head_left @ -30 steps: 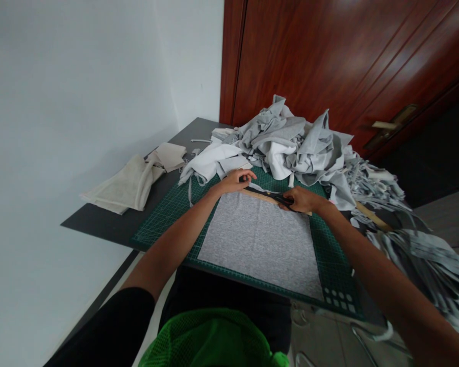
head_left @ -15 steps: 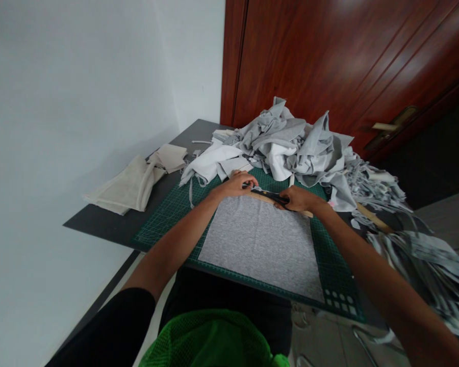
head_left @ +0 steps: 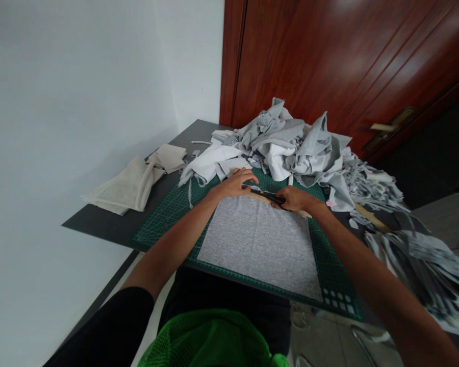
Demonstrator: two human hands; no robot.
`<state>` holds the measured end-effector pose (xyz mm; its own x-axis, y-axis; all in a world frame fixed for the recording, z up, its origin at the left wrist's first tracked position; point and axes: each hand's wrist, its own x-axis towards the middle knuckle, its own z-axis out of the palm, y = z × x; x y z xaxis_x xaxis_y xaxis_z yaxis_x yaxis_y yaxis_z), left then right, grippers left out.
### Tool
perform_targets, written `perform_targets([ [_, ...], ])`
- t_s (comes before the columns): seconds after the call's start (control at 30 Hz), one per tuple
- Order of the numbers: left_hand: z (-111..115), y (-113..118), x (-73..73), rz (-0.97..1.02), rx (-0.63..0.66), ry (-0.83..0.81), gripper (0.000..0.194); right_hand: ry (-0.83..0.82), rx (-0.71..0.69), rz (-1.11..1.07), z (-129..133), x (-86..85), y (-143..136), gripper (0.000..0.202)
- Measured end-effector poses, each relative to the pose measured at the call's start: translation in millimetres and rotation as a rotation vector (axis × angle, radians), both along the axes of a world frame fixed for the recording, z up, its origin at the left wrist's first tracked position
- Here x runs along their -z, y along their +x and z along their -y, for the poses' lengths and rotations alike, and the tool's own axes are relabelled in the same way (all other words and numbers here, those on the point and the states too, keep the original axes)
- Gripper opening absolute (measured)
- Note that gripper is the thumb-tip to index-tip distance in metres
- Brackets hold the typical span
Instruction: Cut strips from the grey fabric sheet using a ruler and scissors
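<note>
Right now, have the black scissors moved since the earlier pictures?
Yes: judged against the green cutting mat, the black scissors have shifted slightly left, toward the left hand.

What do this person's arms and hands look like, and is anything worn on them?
The left hand and right hand are ungloved human hands, with no cables. A plain black sleeve covers the left upper arm, leaving the forearm bare. No right sleeve clearly shows. Neither wrist shows a watch; rings are too small to tell.
</note>
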<state>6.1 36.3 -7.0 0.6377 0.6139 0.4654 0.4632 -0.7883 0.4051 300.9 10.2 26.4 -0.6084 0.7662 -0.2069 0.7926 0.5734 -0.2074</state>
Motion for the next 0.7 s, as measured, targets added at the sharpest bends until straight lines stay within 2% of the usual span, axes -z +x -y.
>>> perform_targets([
  [0.1, 15, 5, -16.7, -0.011, -0.024, 0.058, 0.025, 0.016, -0.005, 0.007, 0, -0.3, 0, 0.033],
  [0.17, 33, 11, -20.1, -0.039, -0.017, 0.041, 0.02, 0.023, -0.016, 0.0, -1, 0.4, 0, 0.033],
  [0.23, 56, 17, -15.6, -0.108, -0.035, 0.049, 0.02, 0.028, -0.031, -0.003, -2, 1.8, 0, 0.033],
  [0.33, 90, 22, -0.8, -0.187, -0.068, 0.114, 0.022, 0.04, -0.037, -0.005, -4, 3.8, 1, 0.031],
  [0.4, 104, 22, 8.3, -0.212, -0.106, 0.138, 0.027, 0.037, -0.035, -0.016, -5, 4.3, 2, 0.031],
  [0.53, 108, 23, 20.0, -0.209, -0.181, 0.135, 0.038, 0.022, -0.015, -0.036, -3, 3.6, 1, 0.029],
  [0.7, 104, 25, 32.9, -0.234, -0.22, 0.102, 0.041, 0.037, -0.007, -0.032, 0, 2.8, 1, 0.031],
])
